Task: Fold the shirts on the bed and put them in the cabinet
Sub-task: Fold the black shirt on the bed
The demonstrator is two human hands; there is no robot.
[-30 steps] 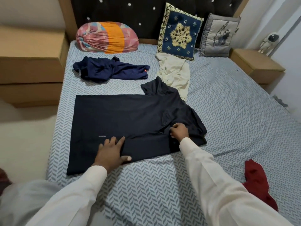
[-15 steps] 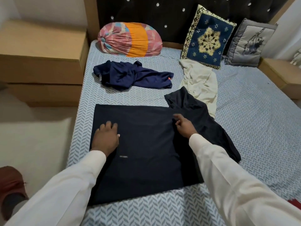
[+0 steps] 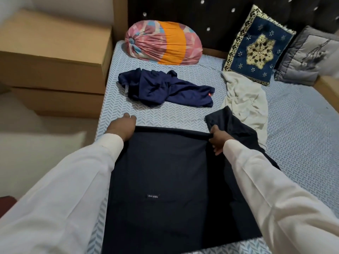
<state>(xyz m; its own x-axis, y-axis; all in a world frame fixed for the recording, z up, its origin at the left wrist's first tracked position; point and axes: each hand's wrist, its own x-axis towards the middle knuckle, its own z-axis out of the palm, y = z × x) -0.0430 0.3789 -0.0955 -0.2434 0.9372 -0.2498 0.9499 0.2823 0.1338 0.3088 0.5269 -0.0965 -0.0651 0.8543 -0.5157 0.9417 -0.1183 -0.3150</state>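
Both arms reach forward over the black shirt (image 3: 165,171), which lies flat on the near side of the bed (image 3: 297,143). I see the right hand (image 3: 218,139) pinching its far edge, thumb on top, while the left hand (image 3: 122,127) sits knuckles-up at the far left corner, and I cannot tell whether it grips. Counting now, I make it three shirts: the black shirt, a crumpled navy shirt (image 3: 161,88) and a cream shirt (image 3: 245,99) beyond it, then three pillows at the far end: a bolster (image 3: 161,42), a blue cushion (image 3: 258,46), a grey cushion (image 3: 304,55).
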